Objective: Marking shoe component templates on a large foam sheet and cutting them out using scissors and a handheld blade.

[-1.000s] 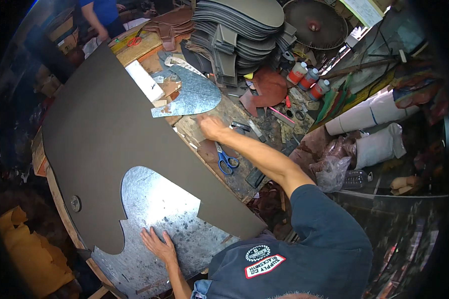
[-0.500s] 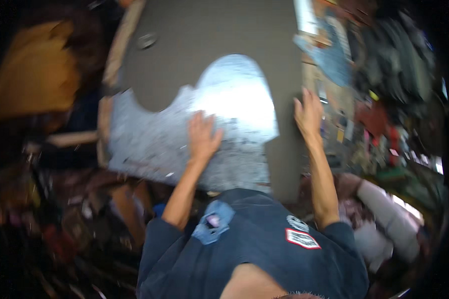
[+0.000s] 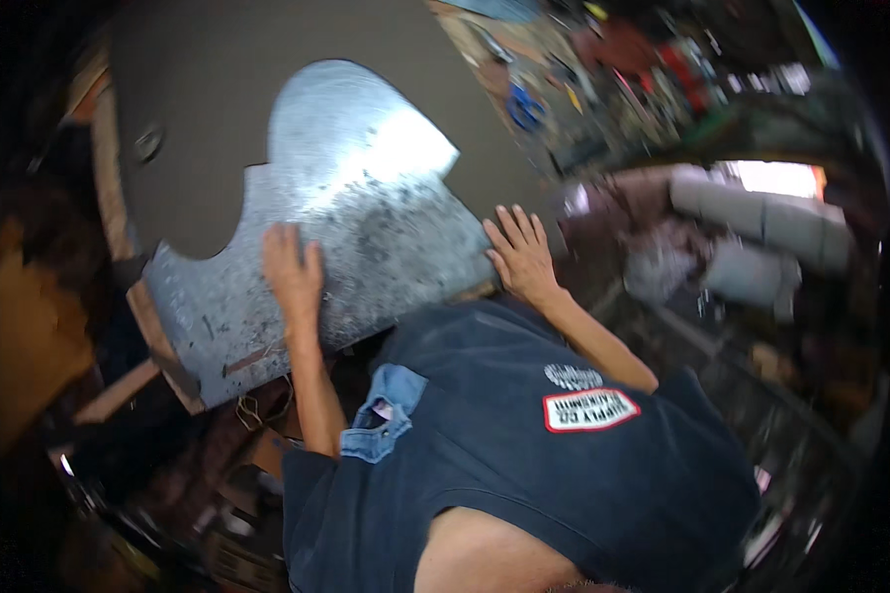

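A grey metal sheet point(image 3: 386, 232), with a rounded lobe and a curved notch cut from its outline, lies on a larger dull grey-brown sheet point(image 3: 198, 59) over the work table. Toward the sheet's left part, my left hand point(image 3: 292, 272) rests flat on the metal, fingers extended. My right hand point(image 3: 522, 259) is spread at the lower right, fingertips at or just beyond the metal's right edge, over the grey-brown surface. Neither hand grips anything. A small round metal disc or lid point(image 3: 149, 143) sits on the grey-brown sheet beyond the notch.
Scissors with blue handles point(image 3: 524, 107) lie among tools on the wooden table strip at the far right. Wrapped pale rolls point(image 3: 761, 217) are at the right. A wooden frame edge point(image 3: 163, 341) runs along the left, with a yellowish hide-like piece point(image 3: 30, 316) beyond it.
The view has swung right, so table and metal sheet appear turned and shifted left. My right hand has come from the table's right side toward the near edge. My left hand stays on the metal.
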Motion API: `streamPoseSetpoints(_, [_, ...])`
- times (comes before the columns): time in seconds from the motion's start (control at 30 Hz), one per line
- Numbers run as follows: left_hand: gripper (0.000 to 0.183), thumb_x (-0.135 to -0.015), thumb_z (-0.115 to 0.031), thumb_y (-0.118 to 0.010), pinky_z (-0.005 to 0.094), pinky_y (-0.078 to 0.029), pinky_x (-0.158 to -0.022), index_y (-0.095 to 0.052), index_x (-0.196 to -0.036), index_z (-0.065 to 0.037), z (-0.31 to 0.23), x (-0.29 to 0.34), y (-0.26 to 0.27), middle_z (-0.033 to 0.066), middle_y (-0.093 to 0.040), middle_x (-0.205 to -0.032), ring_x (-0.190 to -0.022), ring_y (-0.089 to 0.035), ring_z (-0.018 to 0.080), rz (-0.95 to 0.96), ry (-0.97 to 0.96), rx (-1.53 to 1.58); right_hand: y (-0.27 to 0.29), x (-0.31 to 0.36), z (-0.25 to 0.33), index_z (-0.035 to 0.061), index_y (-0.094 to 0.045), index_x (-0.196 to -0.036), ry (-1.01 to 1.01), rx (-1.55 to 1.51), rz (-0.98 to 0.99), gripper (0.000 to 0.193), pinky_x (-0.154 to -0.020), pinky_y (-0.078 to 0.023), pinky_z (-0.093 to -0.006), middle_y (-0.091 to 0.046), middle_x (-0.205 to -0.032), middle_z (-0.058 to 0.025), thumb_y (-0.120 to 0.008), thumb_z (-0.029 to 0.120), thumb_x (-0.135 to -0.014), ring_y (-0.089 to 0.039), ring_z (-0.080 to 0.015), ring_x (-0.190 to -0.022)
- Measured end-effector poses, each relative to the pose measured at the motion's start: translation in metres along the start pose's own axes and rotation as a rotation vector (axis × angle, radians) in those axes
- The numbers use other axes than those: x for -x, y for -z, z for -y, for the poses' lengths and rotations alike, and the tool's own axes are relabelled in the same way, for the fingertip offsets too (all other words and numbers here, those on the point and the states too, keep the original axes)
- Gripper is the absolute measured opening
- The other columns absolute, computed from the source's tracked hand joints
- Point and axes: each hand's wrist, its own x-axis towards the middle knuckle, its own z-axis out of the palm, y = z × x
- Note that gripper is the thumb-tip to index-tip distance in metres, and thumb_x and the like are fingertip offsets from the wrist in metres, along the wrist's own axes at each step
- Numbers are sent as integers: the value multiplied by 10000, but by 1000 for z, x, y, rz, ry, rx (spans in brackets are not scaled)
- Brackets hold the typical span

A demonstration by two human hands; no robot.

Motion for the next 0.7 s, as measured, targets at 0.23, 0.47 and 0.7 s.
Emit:
streamPoseSetpoints(0.23, [399,-887,-165,-627,475,-378,-1029,-562,-1198,77,43,-2,21,282,-548,-1250,-1179,-507,436,-129,-89,40,-43,124,-40,25,-396,-1401,-726,-569,-475,615,-1111,-278,-415,-394,-1436,-232,-577,122,-821,-367,-362,-1344])
streamPoseSetpoints(0.47, [352,-905,-123,-609,432,-415,-996,-567,-1208,52,-34,-41,23,239,-585,-1217,-1156,-544,368,39,-248,349,-87,116,-92,-27,-383,-1404,-587,-1040,-220,687,-1128,-242,-315,-438,-1432,-178,-536,54,-739,-364,-236,-1356])
streamPoseSetpoints(0.7, [330,-845,-132,-666,451,-420,-964,-605,-1143,-3,-101,-29,-5,195,-631,-1138,-1060,-587,367,228,-526,544,-65,143,-92,-30,-510,-1296,-608,-1013,62,532,-1003,-379,-324,-607,-1219,-92,-559,83,-779,-527,-196,-1110])
